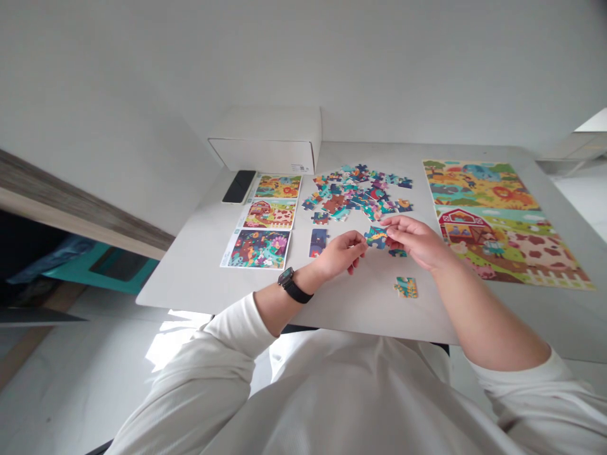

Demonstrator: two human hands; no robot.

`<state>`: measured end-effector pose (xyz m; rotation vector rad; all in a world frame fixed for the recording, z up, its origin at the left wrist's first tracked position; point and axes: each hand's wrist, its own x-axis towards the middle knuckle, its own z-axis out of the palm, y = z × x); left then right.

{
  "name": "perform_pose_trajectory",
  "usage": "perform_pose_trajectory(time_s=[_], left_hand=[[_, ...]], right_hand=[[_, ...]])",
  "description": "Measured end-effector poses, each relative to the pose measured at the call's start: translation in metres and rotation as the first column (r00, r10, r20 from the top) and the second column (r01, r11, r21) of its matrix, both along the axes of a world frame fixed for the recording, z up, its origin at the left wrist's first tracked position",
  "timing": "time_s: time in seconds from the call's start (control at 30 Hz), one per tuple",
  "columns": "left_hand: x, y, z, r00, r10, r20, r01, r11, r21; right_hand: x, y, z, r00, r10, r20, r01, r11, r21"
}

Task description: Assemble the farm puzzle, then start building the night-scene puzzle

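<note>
A teal, blue and orange jigsaw piece (376, 236) is held up over the table between my two hands. My left hand (342, 254), with a black watch on its wrist, is closed in a pinch at the piece's left edge. From the other side, the thumb and fingers of my right hand (418, 240) grip its right edge. Partly under the right hand lies a dark teal piece (397, 252). Nearer to me is a loose teal and orange corner piece (406, 287). A dark blue piece (318, 242) lies left of my left hand.
Beyond my hands spreads a pile of loose jigsaw pieces (358, 189). On the right lie a joined animal puzzle (481, 183) and a joined farm puzzle (512, 246). Picture cards (260, 248), a phone (239, 186) and a white box (265, 151) are at the left.
</note>
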<state>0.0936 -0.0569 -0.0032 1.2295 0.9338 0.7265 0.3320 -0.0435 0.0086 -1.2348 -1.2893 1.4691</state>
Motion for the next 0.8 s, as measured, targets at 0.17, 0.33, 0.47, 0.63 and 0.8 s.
perform_pose_trajectory(time_s=[0.17,0.33,0.47,0.63,0.8], left_hand=[[0.0,0.0,0.0,1.0,-0.016,-0.019,0.016,1.0,0.005],[0.0,0.001,-0.002,0.999,-0.025,-0.024,0.025,1.0,0.014],[0.0,0.002,-0.005,0.999,-0.012,-0.048,0.013,1.0,0.018],[0.0,0.004,-0.008,0.996,0.025,-0.087,-0.025,1.0,0.0],[0.0,0.005,-0.008,0.987,0.039,-0.155,-0.046,0.998,-0.048]], right_hand=[[0.001,0.003,-0.003,0.999,-0.015,0.03,0.015,1.0,0.014],[0.0,0.003,-0.007,0.997,-0.018,0.08,0.013,0.997,0.073],[0.003,0.003,-0.008,0.989,-0.013,0.146,-0.006,0.992,0.125],[0.02,0.007,-0.003,0.908,-0.104,0.406,-0.015,0.96,0.28],[0.041,0.008,0.003,0.773,-0.097,0.627,-0.146,0.935,0.324]])
